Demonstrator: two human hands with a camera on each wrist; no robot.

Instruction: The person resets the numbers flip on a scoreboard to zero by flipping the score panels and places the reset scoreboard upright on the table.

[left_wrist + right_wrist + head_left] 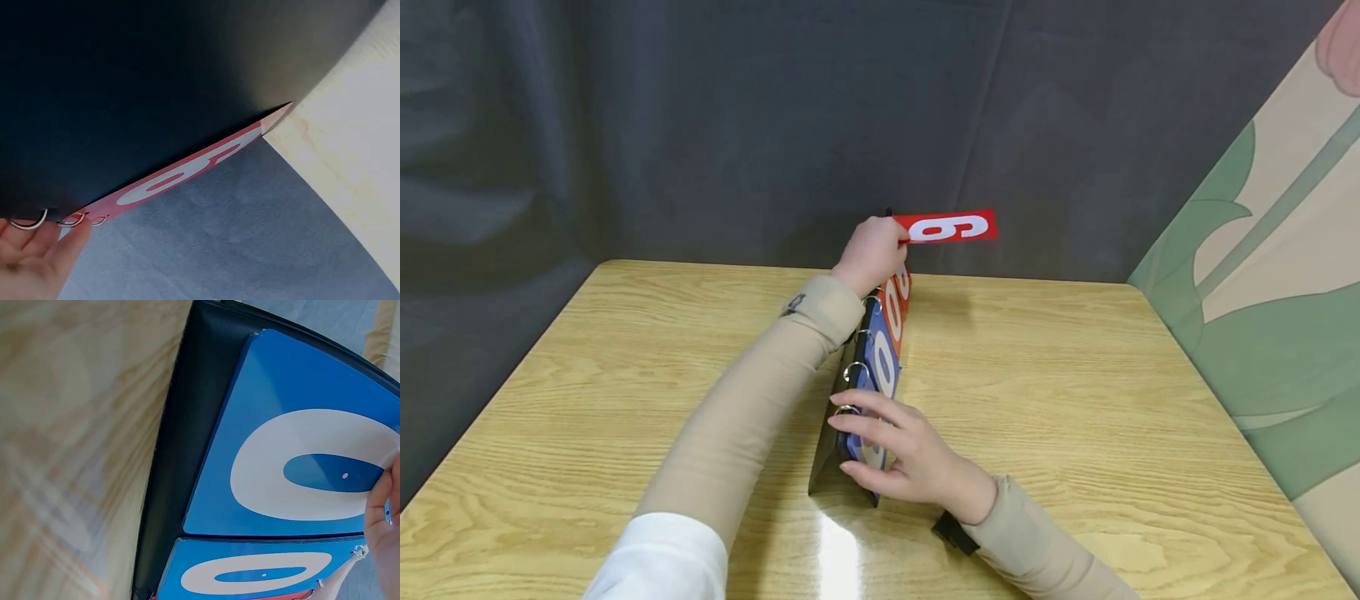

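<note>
A black flip scoreboard point(838, 392) stands edge-on in the middle of the wooden table point(1075, 375), with blue number cards point(883, 362) near me and red ones point(897, 304) farther off. At the far end, my left hand point(872, 250) pinches a red number card point(951, 227) and holds it out flat above the board. The left wrist view shows that red card point(187, 178) edge-on by the metal rings point(31, 222) and my fingertips point(37, 256). My right hand point(891, 450) rests with straight fingers on the near blue zero card point(300, 462).
A dark grey curtain point(737, 125) closes the back and left sides. A panel with a green and beige flower print point(1277, 275) stands along the table's right edge. Bare wood lies on both sides of the board.
</note>
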